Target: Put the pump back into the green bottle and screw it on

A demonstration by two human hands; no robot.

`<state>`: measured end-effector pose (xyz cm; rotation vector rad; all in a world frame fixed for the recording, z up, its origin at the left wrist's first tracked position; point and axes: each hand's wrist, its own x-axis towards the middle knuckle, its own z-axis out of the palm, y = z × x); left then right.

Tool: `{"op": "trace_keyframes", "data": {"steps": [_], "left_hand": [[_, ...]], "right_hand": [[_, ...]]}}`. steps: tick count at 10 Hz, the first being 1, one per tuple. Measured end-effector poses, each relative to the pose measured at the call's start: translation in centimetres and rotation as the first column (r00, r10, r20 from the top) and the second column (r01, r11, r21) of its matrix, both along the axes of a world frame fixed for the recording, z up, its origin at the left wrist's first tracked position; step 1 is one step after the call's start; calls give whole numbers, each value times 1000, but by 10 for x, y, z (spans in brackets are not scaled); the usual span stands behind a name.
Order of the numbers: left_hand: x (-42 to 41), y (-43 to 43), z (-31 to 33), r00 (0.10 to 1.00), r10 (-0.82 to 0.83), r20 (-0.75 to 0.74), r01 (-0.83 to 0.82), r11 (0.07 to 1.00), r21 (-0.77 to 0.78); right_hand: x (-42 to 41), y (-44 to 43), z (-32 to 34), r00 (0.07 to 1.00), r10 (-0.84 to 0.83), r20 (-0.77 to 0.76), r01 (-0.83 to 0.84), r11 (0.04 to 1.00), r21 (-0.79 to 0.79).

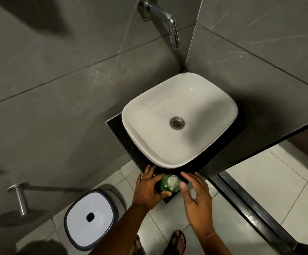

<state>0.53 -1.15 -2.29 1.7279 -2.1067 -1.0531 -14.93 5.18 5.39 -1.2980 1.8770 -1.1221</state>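
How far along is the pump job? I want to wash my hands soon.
Done: the pump sits on the green bottle. In hand: the left hand holds the bottle on the black counter; the right hand is open beside it. Left: tightness can't be confirmed.

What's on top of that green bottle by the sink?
A clear plastic pump sits on top of the green bottle, nozzle pointing toward the person. The pump head covers the bottle's neck, so whether it is screwed tight cannot be seen.
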Motion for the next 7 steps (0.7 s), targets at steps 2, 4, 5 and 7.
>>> {"op": "trace_keyframes", "data": {"steps": [2, 4, 5, 7], "left_hand": [[5, 3, 0, 1000, 5, -4, -5, 1000, 0], [5, 2, 2, 1000, -8, 7, 8, 1000, 5], [6, 3, 1, 1000, -12, 4, 12, 1000, 15], [8, 4, 0, 998, -45, 50, 45, 999, 6]], "right_hand": [[15, -10, 4, 996, 61, -67, -53, 991, 119], [8, -15, 7, 991, 134, -28, -127, 974, 188], [5, -18, 11, 987, 161, -3, -156, 961, 228], [3, -13, 21, 996, 84, 40, -90, 976, 196]]}}
